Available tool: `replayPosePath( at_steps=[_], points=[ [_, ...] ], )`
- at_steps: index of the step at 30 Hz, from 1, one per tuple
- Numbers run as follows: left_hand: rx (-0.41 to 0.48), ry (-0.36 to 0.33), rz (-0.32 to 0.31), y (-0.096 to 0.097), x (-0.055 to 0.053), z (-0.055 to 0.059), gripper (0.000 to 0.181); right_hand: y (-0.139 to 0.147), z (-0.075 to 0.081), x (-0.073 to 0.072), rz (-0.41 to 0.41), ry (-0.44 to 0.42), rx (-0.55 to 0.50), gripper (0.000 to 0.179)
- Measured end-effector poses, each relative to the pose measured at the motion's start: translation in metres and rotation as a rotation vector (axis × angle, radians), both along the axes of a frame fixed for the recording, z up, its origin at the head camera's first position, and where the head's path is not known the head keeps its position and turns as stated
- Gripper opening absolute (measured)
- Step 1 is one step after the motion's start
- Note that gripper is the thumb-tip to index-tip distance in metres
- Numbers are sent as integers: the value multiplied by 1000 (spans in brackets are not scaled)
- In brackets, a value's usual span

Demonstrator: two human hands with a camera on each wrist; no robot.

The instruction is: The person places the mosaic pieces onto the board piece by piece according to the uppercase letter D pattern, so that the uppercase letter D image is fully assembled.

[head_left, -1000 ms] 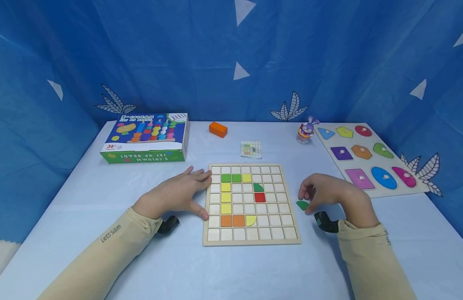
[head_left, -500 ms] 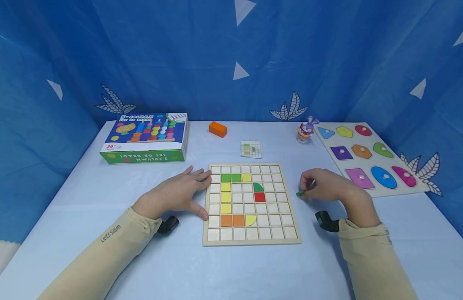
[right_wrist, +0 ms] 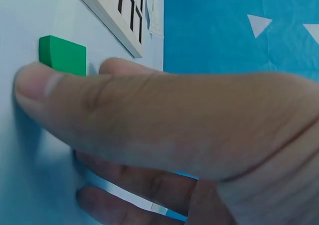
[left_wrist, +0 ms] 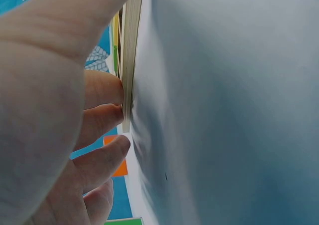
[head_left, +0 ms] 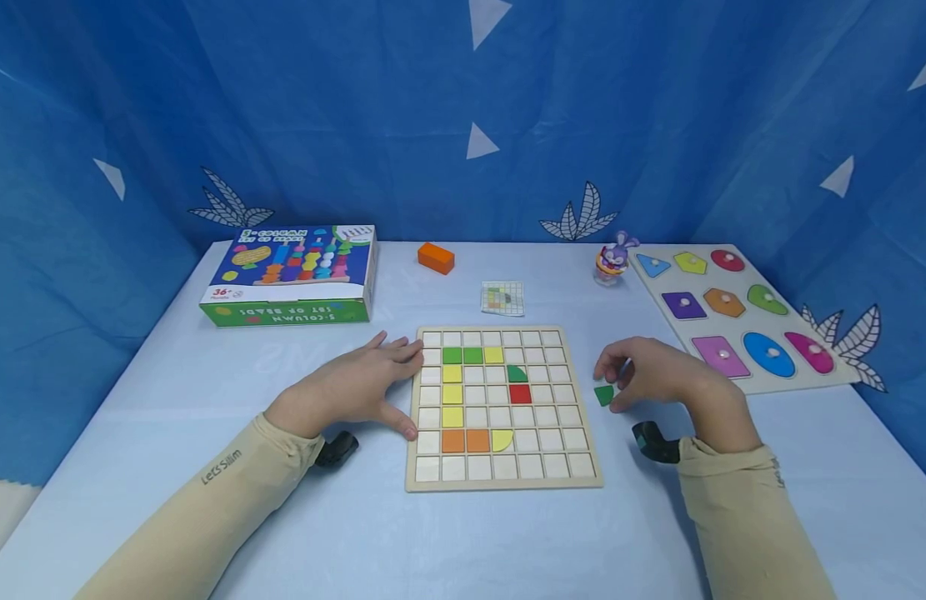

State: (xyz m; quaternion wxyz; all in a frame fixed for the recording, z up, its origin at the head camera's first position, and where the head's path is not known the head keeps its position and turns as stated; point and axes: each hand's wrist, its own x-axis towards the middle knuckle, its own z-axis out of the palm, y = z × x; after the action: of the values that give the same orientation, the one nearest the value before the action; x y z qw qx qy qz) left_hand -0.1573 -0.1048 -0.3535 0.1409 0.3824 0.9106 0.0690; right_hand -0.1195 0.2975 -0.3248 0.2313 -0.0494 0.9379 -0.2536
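Note:
A wooden grid board point(head_left: 505, 483) lies flat in the middle of the table, with green, yellow, orange and red tiles in some of its squares. Along its left edge rests my left hand point(head_left: 357, 383), fingers spread and thumb stretched out; in the left wrist view two fingertips point(left_wrist: 117, 91) meet the board's side. To the right of the board, my right hand point(head_left: 646, 375) holds a small green quarter-circle tile point(head_left: 603, 395) between thumb and curled fingers. The right wrist view has the thumb tip at the near edge of this tile point(right_wrist: 67, 55), the index finger partly hidden behind the thumb.
Behind the board lies a small printed pattern card point(head_left: 503, 298), with an orange block point(head_left: 436, 258) farther back. A bead-set box point(head_left: 290, 275) stands at back left. At right are a purple rabbit figure point(head_left: 613, 260) and a knobbed shape puzzle point(head_left: 740, 321).
My right hand has lifted the green tile from the table and turned it, moving slightly away from me. The left hand and the board have not moved.

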Motion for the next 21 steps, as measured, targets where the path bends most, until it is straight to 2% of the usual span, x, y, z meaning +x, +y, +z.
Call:
replayPosePath(
  at_steps=[11, 21],
  points=[
    [5, 8, -5, 0, 0, 0, 121, 0, 1, 0, 29, -8, 34, 22],
    [-1, 8, -3, 0, 0, 0, 121, -21, 13, 2, 130, 28, -9, 23]
  ],
)
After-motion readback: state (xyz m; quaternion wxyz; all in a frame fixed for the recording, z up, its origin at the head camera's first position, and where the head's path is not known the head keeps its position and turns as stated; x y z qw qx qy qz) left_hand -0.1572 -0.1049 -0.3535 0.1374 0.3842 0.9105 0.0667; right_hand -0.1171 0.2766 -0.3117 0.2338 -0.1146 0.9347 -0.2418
